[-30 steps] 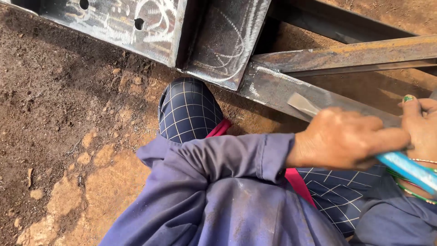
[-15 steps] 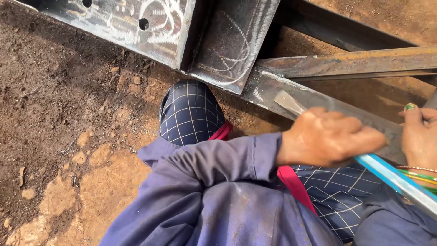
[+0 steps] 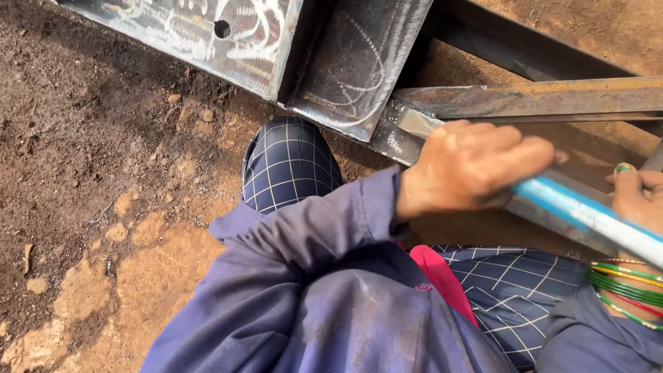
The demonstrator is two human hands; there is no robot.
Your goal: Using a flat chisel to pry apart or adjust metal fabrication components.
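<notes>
Both of your hands were on the blue-handled tool [image 3: 587, 214]: your left hand [image 3: 476, 166] wrapped tight near the flat blade (for downward pressure, probably), your right hand [image 3: 639, 197] steadying the handle's far end, with the blade laid against the rusty steel bar [image 3: 525, 97] over the dirt ground [image 3: 103, 173].

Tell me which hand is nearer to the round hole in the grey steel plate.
Left. The left hand grips the blue tool handle, right of and below the round hole. The right hand sits further away at the frame's right edge.
</notes>
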